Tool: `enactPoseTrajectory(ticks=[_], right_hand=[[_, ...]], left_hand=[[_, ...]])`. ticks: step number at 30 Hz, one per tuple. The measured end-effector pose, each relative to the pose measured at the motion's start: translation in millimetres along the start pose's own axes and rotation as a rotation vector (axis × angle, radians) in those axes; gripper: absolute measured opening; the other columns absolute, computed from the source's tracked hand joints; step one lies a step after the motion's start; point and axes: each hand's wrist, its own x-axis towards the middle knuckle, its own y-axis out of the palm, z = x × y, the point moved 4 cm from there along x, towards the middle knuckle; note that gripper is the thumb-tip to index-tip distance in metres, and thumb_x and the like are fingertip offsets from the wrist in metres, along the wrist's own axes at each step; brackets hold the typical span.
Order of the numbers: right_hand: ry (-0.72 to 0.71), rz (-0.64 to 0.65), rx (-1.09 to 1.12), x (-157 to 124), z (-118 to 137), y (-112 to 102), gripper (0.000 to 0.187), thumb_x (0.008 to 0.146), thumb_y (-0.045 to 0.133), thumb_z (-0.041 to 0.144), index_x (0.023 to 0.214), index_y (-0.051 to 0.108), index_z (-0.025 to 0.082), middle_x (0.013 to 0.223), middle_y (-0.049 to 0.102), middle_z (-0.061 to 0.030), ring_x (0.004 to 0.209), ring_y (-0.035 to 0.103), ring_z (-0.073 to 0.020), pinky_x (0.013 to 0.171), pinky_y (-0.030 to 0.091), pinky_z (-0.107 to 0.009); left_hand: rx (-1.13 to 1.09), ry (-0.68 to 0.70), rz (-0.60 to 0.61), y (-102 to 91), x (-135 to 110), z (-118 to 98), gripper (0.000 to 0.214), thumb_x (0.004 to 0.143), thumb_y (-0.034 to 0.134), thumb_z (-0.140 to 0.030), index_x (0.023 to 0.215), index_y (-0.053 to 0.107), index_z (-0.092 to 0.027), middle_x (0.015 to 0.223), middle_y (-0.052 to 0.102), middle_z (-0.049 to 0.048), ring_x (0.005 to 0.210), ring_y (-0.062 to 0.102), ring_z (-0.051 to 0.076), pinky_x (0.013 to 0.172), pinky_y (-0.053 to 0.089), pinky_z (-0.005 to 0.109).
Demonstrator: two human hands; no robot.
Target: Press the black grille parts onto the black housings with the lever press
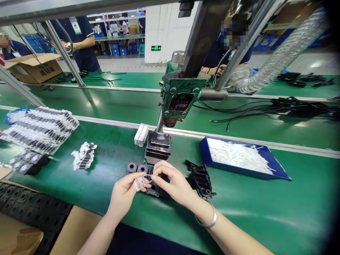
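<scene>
White rings [138, 184] are pinched in a bunch by the fingers [135, 175] of the left hand [123, 194], while the right hand [171, 180] pinches one ring [149, 182] above black square housings [131, 166] on the green worktop [247, 202].

a carton [37, 72] bears chinese characters, the press [183, 94] "65", a pillar [164, 28] an exit sign [156, 48].

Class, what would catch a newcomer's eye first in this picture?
A green press looms at the middle. Below it, the left hand holds white rings, with the right hand at one of them. To the right, a blue tray holds a heap of white strips.
</scene>
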Motion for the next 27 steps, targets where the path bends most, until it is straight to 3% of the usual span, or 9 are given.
enactPoseTrajectory(ticks=[4,7,9,13,16,18,22,27], right_hand=[[0.009,-0.069,-0.147,0,-9,-8,0.016,0.094,0.06,0.024,0.079,0.061,0.019,0.092,0.058,-0.0038,0.091,0.056,-0.0179,0.086,0.043,-0.033],[0.013,-0.076,-0.338,1,-17,-10,0.014,0.091,0.062,0.018,0.077,0.061,0.018,0.093,0.059,-0.0048,0.093,0.054,-0.0209,0.088,0.041,-0.039],[0.025,-0.077,-0.449,1,-22,-9,0.013,0.088,0.063,0.015,0.075,0.061,0.018,0.093,0.059,-0.0052,0.093,0.053,-0.022,0.087,0.04,-0.041],[0.04,-0.086,-0.564,0,-27,-6,0.013,0.086,0.064,0.013,0.075,0.061,0.018,0.094,0.059,-0.0057,0.092,0.052,-0.023,0.085,0.041,-0.041],[0.007,-0.105,-0.604,-2,-26,-6,0.009,0.087,0.065,0.015,0.08,0.06,0.017,0.094,0.058,-0.0063,0.092,0.052,-0.0228,0.086,0.043,-0.041],[-0.05,-0.113,-0.636,-5,-24,-7,0.005,0.09,0.061,0.013,0.093,0.063,0.017,0.097,0.058,-0.0076,0.093,0.053,-0.0228,0.086,0.045,-0.04],[-0.226,-0.061,-0.801,-13,-20,-6,0.033,0.094,0.047,0.006,0.119,0.064,0.02,0.111,0.059,-0.0117,0.102,0.052,-0.0254,0.085,0.046,-0.041],[-0.315,-0.051,-0.89,-26,-14,-10,0.033,0.092,0.045,0.004,0.115,0.066,0.015,0.112,0.06,-0.015,0.105,0.052,-0.0274,0.088,0.047,-0.045]], left_hand=[[-0.093,-0.046,-0.097,-7.7,2,2,0.028,0.085,0.074,-0.038,0.101,0.073,-0.014,0.086,0.077,0.0073,0.079,0.076,0.02,0.071,0.063,0.028],[0.048,0.011,-0.12,-14.3,4,2,0.021,0.091,0.067,-0.033,0.102,0.072,-0.015,0.084,0.077,0.0064,0.077,0.076,0.019,0.071,0.064,0.029],[0.295,0.173,-0.08,-14.0,4,-2,0.018,0.095,0.06,-0.028,0.104,0.072,-0.017,0.09,0.078,0.0068,0.083,0.076,0.019,0.078,0.064,0.032],[0.818,0.693,0.121,6.7,0,-8,0.025,0.098,0.048,-0.013,0.111,0.069,-0.017,0.119,0.072,0.0116,0.115,0.068,0.022,0.1,0.057,0.041],[1.025,0.887,0.251,23.1,-2,-6,0.028,0.098,0.041,-0.006,0.112,0.064,-0.012,0.123,0.071,0.014,0.121,0.064,0.024,0.107,0.052,0.049],[1.103,0.926,0.276,28.7,-2,-7,0.027,0.098,0.04,-0.005,0.111,0.062,-0.011,0.12,0.072,0.0147,0.12,0.065,0.026,0.104,0.054,0.052],[1.172,0.941,0.303,31.3,-1,-7,0.03,0.096,0.036,-0.002,0.11,0.061,-0.011,0.122,0.071,0.0146,0.122,0.064,0.03,0.101,0.055,0.056],[1.137,0.923,0.292,30.9,-1,-6,0.031,0.096,0.036,-0.001,0.11,0.062,-0.012,0.12,0.072,0.013,0.12,0.065,0.028,0.104,0.053,0.055]])
